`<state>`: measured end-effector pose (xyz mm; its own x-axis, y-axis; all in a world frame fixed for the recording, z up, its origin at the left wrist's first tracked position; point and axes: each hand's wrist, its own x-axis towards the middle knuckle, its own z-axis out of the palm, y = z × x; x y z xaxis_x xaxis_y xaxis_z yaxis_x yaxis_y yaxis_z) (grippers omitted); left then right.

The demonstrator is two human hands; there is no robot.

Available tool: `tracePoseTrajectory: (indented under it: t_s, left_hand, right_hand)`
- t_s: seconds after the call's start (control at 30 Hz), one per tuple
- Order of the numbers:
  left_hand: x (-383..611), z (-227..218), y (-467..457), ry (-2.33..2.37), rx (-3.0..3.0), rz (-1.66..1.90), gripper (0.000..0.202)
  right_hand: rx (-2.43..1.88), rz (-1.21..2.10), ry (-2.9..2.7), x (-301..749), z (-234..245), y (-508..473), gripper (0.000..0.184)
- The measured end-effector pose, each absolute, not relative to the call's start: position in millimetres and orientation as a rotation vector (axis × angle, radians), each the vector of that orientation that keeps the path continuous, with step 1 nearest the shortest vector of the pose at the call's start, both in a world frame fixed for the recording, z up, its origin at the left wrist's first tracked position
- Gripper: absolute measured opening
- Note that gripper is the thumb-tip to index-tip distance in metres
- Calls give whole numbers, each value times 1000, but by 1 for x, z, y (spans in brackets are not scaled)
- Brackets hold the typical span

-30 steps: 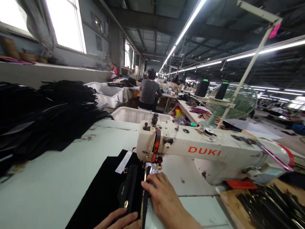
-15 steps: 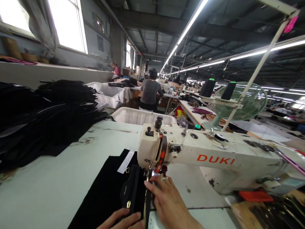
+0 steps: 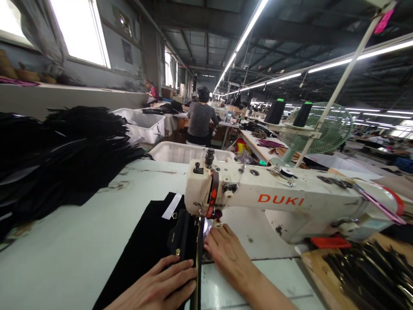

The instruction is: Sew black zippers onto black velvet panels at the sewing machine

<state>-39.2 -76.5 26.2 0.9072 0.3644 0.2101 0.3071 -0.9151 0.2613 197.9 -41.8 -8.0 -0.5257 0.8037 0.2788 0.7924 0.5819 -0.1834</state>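
Observation:
A black fabric panel (image 3: 142, 241) lies under the needle of a white sewing machine (image 3: 245, 189). On it are a white strip (image 3: 172, 206), a black patch with small lettering, and a gold zipper pull (image 3: 177, 251). A zipper with gold teeth (image 3: 197, 254) runs along its right edge, below the presser foot. My left hand (image 3: 167, 277) rests flat on the panel, fingers stretched out beside the zipper. Just right of the needle, by the panel's edge, my right hand (image 3: 227, 249) has its fingers curled together; their tips are hidden, so what they hold cannot be made out.
Black cut pieces (image 3: 64, 155) are heaped on the table at left. Behind the machine stands a white bin (image 3: 190, 151). Black strips with gold edges (image 3: 371, 271) lie on a board at right, near a red tray (image 3: 331, 243). A co-worker (image 3: 202, 118) sits ahead.
My right hand has drawn back off the zipper to the right, its fingers now curled. My left hand reaches farther onto the panel. The whole view has shifted slightly.

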Motion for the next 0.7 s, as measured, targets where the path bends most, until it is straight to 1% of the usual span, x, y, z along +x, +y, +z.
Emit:
tracePoseTrajectory:
  t_s: [0.17, 0.3, 0.43, 0.53, 0.6, 0.7]
  left_hand:
    - [-38, 20, -87, 614, 2756, 358, 63]
    - [-35, 25, -88, 653, 2650, 302, 62]
    - [-35, 39, -85, 675, 2565, 235, 73]
    - [-30, 55, -86, 730, 2565, 148, 68]
    - [-24, 65, -89, 780, 2599, 91, 65]
    - [-19, 71, -94, 798, 2664, 99, 60]
  right_hand:
    - [-1660, -10, -2227, 183, -6, -55, 6]
    - [-1690, -21, -2226, 173, -1, -52, 13]
    - [-1710, -55, -2215, 171, 1, -42, 18]
    - [-1742, -79, -2173, 167, -2, -31, 22]
    - [-1767, -95, -2139, 163, -5, -21, 21]
    - [-1763, -123, -2129, 157, -9, -3, 19]
